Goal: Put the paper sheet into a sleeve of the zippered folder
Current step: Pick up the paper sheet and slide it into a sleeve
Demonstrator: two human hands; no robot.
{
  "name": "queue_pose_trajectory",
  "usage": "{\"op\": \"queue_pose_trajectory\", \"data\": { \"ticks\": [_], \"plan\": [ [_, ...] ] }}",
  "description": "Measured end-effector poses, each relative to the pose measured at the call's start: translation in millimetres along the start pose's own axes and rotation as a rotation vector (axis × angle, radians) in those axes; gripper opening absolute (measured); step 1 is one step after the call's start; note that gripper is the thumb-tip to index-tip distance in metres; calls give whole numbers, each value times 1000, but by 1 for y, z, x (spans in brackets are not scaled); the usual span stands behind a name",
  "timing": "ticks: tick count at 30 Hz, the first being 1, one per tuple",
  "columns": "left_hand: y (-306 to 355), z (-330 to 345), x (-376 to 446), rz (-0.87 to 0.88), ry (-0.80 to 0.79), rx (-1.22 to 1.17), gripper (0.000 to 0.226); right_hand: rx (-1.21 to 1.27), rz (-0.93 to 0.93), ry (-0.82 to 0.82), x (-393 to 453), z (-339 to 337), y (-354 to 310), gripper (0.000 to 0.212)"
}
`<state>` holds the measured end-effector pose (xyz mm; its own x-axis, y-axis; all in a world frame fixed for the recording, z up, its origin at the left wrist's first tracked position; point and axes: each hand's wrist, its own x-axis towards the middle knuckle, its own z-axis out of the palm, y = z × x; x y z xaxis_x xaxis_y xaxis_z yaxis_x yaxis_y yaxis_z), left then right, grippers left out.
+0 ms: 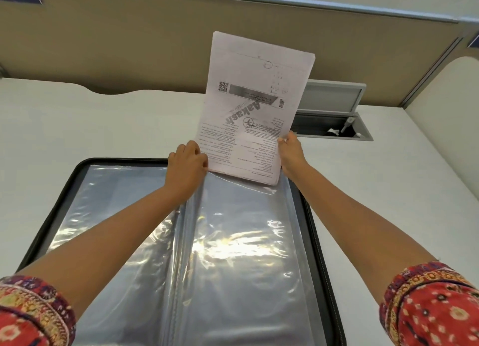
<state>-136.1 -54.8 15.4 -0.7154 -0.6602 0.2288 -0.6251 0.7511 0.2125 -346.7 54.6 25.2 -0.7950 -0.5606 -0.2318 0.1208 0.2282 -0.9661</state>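
Your zippered folder [67, 190] lies open on the desk [77, 127], and at centre frame both grips, left hand [187, 164] and right hand [291, 152], pinch the paper sheet [255, 107], its bottom edge at the right-hand sleeve [248, 242] mouth

Two bare forearms reach into view from the bottom corners, each ending in bare hands, the left hand [187, 164] and right hand [292, 153] without rings or a watch. Both sleeves are pushed up near the elbows: red printed fabric with small floral motifs, edged by a darker maroon cuff band patterned in gold and orange.
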Motion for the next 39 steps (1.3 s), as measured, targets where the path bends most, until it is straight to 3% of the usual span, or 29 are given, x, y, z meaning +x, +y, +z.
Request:
{"op": "queue_pose_trajectory", "data": {
  "ticks": [3, 7, 12, 27, 34, 39],
  "plan": [
    [-4, 0, -1, -39, 6, -106, 12, -7, -43, -54, -2, -6, -3, 28],
    [0, -1, 0, -217, -50, -357, 10, 4, -58, -81, -5, -8, -4, 30],
    [6, -8, 5, -265, -95, -434, 10, -26, -68, -77, -6, -12, -3, 30],
    [-11, -3, 9, -114, -58, -538, 7, 7, -145, -18, -2, -9, 0, 26],
    [-12, -2, 20, -63, -296, -526, 4, -96, -175, -15, 3, -17, -4, 27],
    [-10, 7, 27, -25, -381, -449, 8, -121, -155, 4, 5, -25, 1, 25]
  ]
}}
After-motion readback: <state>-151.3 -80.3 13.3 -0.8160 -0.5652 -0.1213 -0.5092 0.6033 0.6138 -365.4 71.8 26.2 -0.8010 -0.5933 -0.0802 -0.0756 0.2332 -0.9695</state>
